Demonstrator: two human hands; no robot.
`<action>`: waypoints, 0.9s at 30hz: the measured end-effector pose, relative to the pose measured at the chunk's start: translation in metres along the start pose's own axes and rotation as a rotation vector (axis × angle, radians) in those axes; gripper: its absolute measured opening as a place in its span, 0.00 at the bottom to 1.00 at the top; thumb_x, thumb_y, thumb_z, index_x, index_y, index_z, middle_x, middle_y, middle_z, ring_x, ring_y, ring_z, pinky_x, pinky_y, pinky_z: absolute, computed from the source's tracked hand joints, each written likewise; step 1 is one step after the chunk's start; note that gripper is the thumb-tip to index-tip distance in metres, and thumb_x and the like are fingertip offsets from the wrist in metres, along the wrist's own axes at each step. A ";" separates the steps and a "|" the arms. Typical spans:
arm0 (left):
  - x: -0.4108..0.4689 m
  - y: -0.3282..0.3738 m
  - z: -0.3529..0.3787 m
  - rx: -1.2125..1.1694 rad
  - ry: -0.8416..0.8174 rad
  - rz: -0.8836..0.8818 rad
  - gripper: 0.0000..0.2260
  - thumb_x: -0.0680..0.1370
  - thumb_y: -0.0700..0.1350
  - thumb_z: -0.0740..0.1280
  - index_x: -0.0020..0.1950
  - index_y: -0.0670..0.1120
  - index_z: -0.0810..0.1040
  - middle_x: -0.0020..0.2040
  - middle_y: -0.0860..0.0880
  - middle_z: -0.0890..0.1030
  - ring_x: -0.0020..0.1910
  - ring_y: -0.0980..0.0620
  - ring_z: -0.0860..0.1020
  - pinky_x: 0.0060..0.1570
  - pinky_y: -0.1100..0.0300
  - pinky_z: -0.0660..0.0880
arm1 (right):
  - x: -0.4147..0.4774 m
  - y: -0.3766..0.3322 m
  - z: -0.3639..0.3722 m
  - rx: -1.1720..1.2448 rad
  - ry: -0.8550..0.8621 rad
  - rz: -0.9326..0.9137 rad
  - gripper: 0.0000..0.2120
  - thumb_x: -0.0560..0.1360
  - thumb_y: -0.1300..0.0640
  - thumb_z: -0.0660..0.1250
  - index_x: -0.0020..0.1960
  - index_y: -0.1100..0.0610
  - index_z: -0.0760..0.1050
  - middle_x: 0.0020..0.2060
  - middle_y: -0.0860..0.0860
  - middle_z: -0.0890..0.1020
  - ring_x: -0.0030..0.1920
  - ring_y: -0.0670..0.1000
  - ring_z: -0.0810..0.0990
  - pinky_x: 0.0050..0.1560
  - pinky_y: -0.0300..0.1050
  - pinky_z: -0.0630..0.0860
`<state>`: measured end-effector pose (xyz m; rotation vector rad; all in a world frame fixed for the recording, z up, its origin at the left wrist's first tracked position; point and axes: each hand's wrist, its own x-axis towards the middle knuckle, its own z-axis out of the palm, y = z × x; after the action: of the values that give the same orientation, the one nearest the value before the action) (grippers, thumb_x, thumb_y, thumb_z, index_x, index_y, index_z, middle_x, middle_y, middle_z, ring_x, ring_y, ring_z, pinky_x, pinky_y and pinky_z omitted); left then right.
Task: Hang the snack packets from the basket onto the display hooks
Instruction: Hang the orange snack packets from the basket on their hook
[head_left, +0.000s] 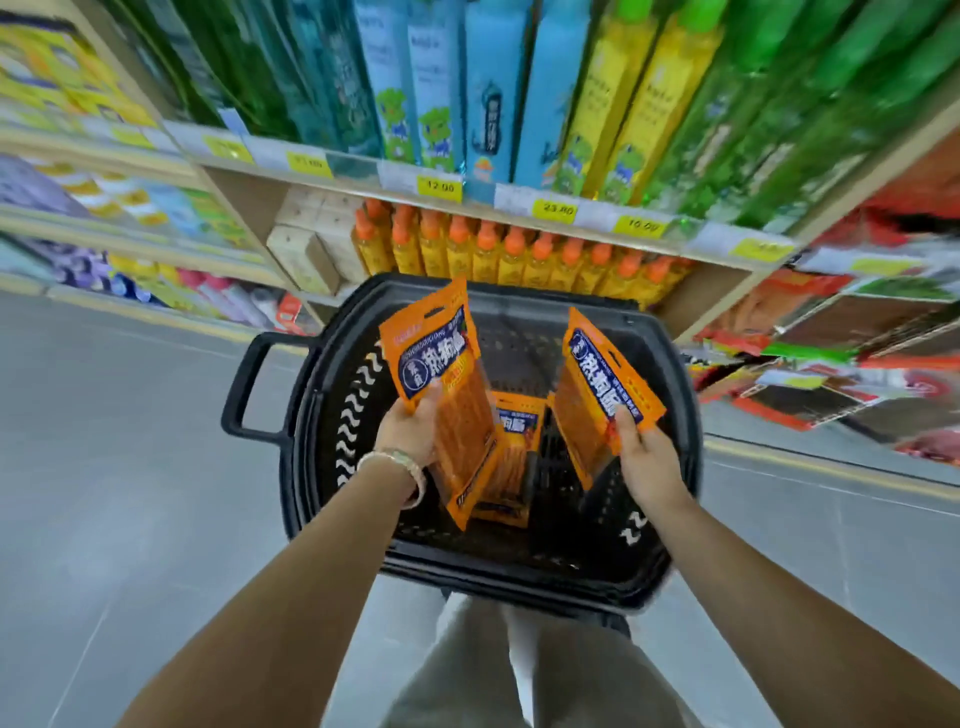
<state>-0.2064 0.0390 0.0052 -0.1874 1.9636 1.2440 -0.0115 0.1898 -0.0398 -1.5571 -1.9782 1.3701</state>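
Left hand (413, 428) grips upright orange plastic snack packet (441, 364), right hand (647, 457) second packet (597, 384); display hooks (831, 332) rightward, nearer right hand.

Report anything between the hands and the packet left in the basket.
Both hands are full: the left hand holds the left packet, the right hand the right packet. The left packet hangs over the basket packet, hiding its left side.

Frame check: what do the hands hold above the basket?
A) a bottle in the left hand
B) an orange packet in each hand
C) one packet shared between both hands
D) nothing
B: the left hand grips one orange packet, the right hand a second packet.
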 end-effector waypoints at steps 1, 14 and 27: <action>-0.015 0.011 0.002 0.055 -0.002 0.070 0.09 0.77 0.58 0.62 0.46 0.54 0.70 0.37 0.56 0.73 0.39 0.52 0.73 0.55 0.49 0.73 | -0.008 -0.007 -0.020 0.018 0.040 -0.075 0.18 0.80 0.47 0.56 0.42 0.57 0.77 0.36 0.48 0.76 0.39 0.49 0.73 0.47 0.44 0.67; -0.232 0.118 0.151 -0.047 -0.009 0.777 0.06 0.77 0.49 0.67 0.41 0.53 0.73 0.32 0.60 0.74 0.30 0.62 0.73 0.27 0.72 0.68 | -0.079 -0.063 -0.319 0.327 0.447 -0.526 0.11 0.80 0.54 0.60 0.42 0.57 0.75 0.33 0.44 0.75 0.38 0.43 0.72 0.43 0.41 0.70; -0.345 0.241 0.255 -0.176 -0.127 1.033 0.10 0.73 0.56 0.69 0.35 0.54 0.75 0.26 0.65 0.77 0.27 0.69 0.75 0.25 0.75 0.68 | -0.057 -0.141 -0.516 0.424 0.658 -0.707 0.07 0.78 0.48 0.61 0.45 0.41 0.77 0.45 0.42 0.83 0.50 0.46 0.81 0.51 0.49 0.77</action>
<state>0.0442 0.2765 0.3556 0.9085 1.8499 1.9860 0.2847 0.4024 0.3553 -0.8228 -1.4676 0.7699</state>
